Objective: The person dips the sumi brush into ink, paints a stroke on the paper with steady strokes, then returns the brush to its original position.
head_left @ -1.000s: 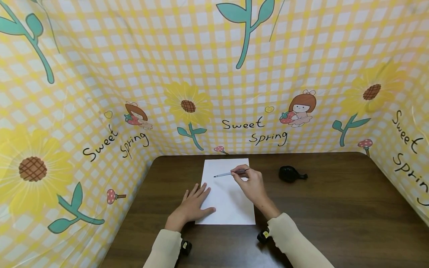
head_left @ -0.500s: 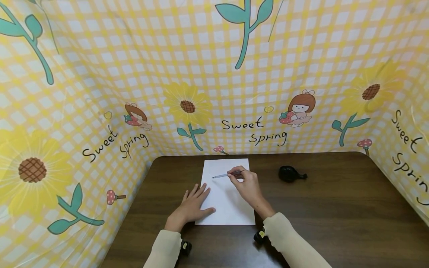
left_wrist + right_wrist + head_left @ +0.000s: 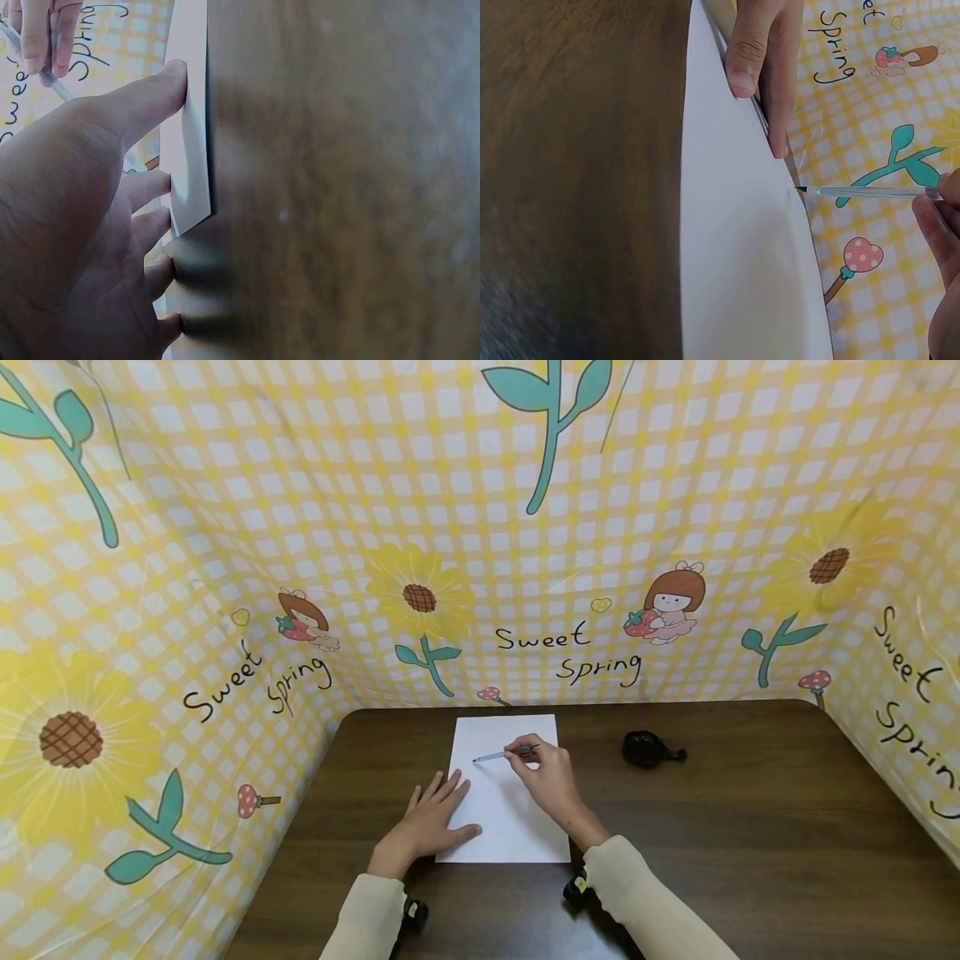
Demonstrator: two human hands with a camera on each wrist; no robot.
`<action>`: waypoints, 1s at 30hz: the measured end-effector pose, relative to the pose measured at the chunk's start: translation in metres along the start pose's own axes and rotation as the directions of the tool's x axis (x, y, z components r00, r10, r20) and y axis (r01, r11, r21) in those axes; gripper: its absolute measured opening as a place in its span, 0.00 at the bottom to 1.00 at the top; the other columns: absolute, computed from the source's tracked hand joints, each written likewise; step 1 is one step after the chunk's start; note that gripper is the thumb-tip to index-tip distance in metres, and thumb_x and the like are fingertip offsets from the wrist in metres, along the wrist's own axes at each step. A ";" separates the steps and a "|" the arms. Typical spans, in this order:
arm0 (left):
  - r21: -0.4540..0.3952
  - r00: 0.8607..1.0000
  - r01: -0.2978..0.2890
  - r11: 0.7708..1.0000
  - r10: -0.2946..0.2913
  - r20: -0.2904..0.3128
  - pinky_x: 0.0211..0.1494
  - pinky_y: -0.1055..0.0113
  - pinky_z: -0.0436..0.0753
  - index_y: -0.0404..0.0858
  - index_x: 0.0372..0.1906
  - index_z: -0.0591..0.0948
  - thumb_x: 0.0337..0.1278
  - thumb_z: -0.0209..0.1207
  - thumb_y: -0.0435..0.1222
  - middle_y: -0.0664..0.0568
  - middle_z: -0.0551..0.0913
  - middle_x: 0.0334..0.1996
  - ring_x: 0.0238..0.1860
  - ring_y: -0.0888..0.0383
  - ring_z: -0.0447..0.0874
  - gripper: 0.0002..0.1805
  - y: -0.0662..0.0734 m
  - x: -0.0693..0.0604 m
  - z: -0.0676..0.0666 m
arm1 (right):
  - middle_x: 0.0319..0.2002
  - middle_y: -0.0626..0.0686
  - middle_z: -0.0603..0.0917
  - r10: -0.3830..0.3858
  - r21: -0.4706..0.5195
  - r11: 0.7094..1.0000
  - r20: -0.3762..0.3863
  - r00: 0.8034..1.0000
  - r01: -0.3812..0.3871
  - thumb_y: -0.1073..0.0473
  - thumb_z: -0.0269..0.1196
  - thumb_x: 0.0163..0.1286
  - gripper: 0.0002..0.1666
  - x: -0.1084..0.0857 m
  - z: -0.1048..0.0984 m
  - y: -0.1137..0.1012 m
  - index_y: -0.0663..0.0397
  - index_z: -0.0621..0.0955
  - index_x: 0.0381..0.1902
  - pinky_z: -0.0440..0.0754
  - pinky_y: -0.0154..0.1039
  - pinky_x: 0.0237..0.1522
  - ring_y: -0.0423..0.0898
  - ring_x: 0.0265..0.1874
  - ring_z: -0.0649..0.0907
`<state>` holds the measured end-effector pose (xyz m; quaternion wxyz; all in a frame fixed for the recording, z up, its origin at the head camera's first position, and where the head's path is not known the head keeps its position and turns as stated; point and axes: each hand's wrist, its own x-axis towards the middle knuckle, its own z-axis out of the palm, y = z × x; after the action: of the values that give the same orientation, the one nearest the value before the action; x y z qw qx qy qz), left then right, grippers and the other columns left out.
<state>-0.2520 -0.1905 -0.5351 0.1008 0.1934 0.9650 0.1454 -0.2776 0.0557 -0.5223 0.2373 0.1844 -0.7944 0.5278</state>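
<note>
A white sheet of paper [image 3: 517, 827] lies on the table. My left hand [image 3: 426, 827] rests with spread fingers across its left edge; in the left wrist view the thumb [image 3: 154, 94] and some fingertips touch the paper and others reach the tabletop. My right hand [image 3: 551, 781] is over the upper right of the sheet and pinches a slim brush pen [image 3: 870, 192] between thumb and fingers. Its barrel is pale and clear, its tip dark and pointed. That tip points left, at the sheet's upper left; whether it touches the paper I cannot tell. No marks are visible on the sheet.
A small black rounded object [image 3: 647, 749] with a short neck lies on the brown table [image 3: 712, 843], right of the paper. A yellow checked cloth [image 3: 540, 568] with printed flowers hangs round the back and sides. Black camera bands sit at both wrists.
My right hand and the brush pen have shifted slightly left and down over the paper. My left hand and the sheet stay in place.
</note>
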 end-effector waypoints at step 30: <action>0.011 1.000 -0.002 1.000 0.002 0.001 0.83 0.27 0.48 0.43 0.85 0.63 0.69 0.60 0.64 0.46 0.54 0.87 0.87 0.35 0.45 0.49 -0.002 0.002 0.003 | 0.38 0.53 0.92 -0.017 -0.139 0.990 0.026 1.000 0.021 0.66 0.71 0.72 0.03 -0.006 0.003 0.000 0.55 0.87 0.41 0.92 0.46 0.39 0.47 0.40 0.93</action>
<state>-0.2543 -0.1910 -0.5389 0.1002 0.1950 0.9655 0.1402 -0.2732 0.0534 -0.5268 0.2446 0.1816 -0.8303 0.4666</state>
